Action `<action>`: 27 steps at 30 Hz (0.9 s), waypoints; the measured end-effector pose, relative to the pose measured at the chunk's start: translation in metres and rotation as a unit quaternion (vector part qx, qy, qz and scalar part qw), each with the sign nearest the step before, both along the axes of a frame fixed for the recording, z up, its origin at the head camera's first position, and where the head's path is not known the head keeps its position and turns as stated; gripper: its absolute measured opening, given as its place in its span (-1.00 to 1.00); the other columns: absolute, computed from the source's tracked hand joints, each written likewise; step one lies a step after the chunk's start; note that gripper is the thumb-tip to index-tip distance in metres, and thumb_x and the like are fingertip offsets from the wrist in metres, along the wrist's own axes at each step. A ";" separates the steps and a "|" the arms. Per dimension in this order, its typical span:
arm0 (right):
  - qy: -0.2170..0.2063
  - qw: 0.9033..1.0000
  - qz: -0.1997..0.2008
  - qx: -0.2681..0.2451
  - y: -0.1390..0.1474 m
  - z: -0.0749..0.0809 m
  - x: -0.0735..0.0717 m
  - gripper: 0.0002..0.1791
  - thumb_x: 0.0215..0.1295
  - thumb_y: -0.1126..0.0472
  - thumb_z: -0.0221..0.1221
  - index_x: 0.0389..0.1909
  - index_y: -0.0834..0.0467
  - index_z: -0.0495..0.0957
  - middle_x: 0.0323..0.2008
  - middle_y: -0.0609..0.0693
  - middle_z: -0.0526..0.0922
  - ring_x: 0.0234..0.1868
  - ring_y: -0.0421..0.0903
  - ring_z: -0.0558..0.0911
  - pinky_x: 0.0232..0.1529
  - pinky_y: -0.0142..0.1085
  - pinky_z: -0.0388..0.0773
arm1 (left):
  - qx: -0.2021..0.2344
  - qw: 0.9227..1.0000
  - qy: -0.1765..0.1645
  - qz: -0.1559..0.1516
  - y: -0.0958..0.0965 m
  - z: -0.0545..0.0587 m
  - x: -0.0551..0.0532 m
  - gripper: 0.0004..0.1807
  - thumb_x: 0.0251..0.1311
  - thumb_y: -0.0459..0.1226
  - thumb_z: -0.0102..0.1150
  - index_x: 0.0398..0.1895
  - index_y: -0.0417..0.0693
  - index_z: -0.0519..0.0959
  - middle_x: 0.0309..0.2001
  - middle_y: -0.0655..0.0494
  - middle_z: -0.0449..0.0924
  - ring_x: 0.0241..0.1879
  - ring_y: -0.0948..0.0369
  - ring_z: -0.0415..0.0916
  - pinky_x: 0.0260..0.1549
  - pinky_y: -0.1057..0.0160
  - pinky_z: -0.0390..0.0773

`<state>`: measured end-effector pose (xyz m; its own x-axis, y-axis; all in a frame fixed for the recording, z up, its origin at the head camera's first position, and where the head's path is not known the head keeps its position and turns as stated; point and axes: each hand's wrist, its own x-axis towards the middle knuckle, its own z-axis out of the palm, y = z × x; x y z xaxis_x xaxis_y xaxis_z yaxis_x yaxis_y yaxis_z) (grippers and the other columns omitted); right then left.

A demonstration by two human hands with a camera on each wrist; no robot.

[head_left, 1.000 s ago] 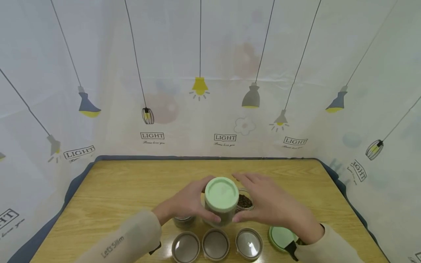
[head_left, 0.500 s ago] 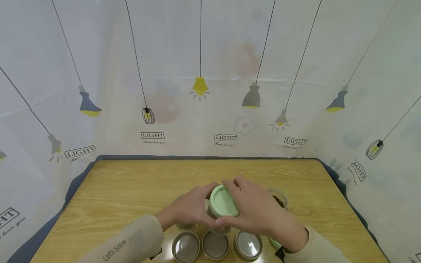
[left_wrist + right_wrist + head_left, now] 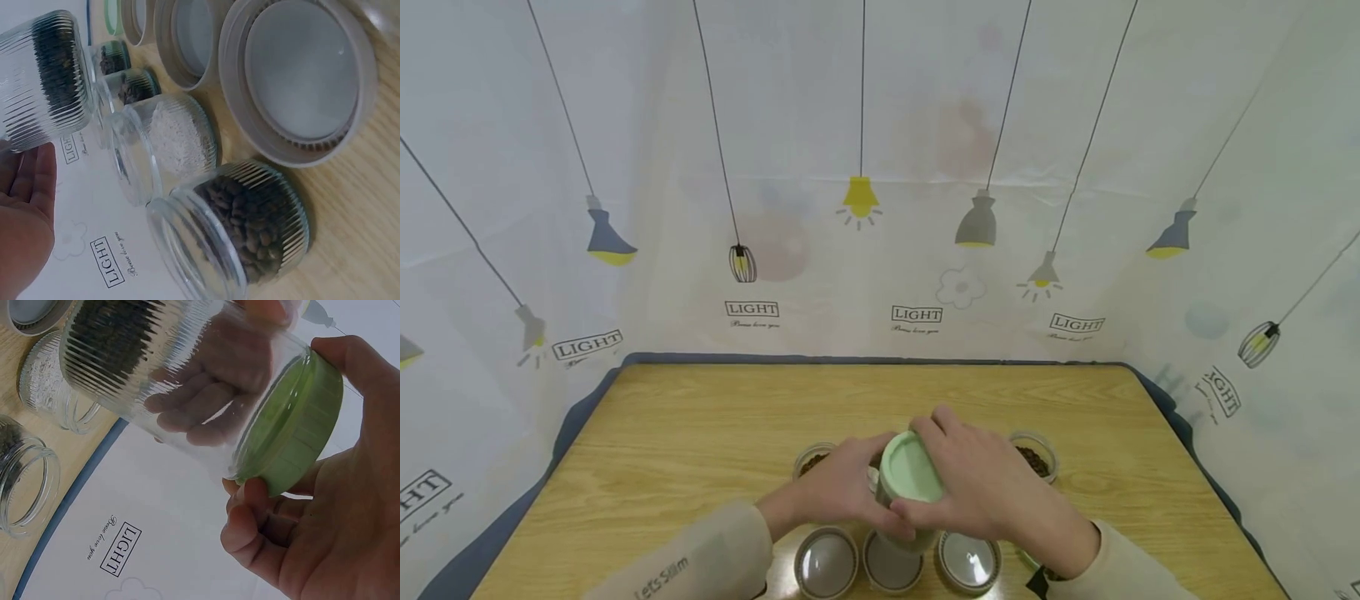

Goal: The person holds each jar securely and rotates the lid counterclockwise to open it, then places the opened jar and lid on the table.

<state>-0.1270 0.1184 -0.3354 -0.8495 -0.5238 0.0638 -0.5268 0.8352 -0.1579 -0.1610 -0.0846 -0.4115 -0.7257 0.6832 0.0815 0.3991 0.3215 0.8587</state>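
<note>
A ribbed glass jar [image 3: 119, 350], tilted and partly filled with dark loose pieces, is held above the table. My left hand [image 3: 842, 483] grips its glass body, with the fingers visible through the clear wall in the right wrist view. On the jar's mouth sits a light green lid [image 3: 910, 468]. The fingers and thumb of my right hand [image 3: 985, 479] curl around the lid's rim. Near my left hand stands an uncapped jar of brown beans [image 3: 250, 231], beside an uncapped jar of white powder [image 3: 178, 134].
Several grey-rimmed lids, including a near lid [image 3: 826, 562], lie in a row along the table's front. Behind my right hand stands an uncapped jar of dark pieces [image 3: 1033, 458]. Another green lid [image 3: 113, 15] is mostly hidden by my right forearm in the head view. Printed cloth surrounds the wooden table [image 3: 737, 400].
My right hand has come from beside the jar onto the green lid and now grips it. The jar has tilted and come slightly nearer in my left hand.
</note>
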 end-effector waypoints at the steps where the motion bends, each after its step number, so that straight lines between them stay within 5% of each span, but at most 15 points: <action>1: 0.001 1.000 0.001 0.001 0.000 0.000 0.000 -0.19 -0.05 -0.47 0.19 0.09 0.01 0.44 -0.16 -0.11 0.46 -0.46 -0.27 0.40 -0.57 -0.43 0.31 | 0.004 1.000 -0.002 -0.001 0.000 -0.001 0.001 -0.23 -0.22 0.04 0.57 0.16 0.31 0.45 -0.04 0.39 0.64 -0.07 0.38 0.57 0.00 0.28 0.55; 27: -0.067 0.993 0.085 -0.040 0.014 -0.009 -0.003 -0.18 -0.11 -0.47 0.23 0.12 -0.04 0.48 -0.21 -0.24 0.44 -0.41 -0.32 0.39 -0.51 -0.48 0.34 | 0.003 1.000 0.012 -0.004 0.005 -0.021 0.015 -0.32 -0.25 0.09 0.56 0.05 0.32 0.50 -0.07 0.43 0.63 -0.12 0.43 0.57 -0.06 0.36 0.57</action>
<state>-0.1299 0.1328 -0.3443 -0.7527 -0.6584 0.0028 -0.6290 0.7179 -0.2983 -0.1455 -0.0794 -0.4322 -0.7182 0.6882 0.1026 0.4224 0.3140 0.8503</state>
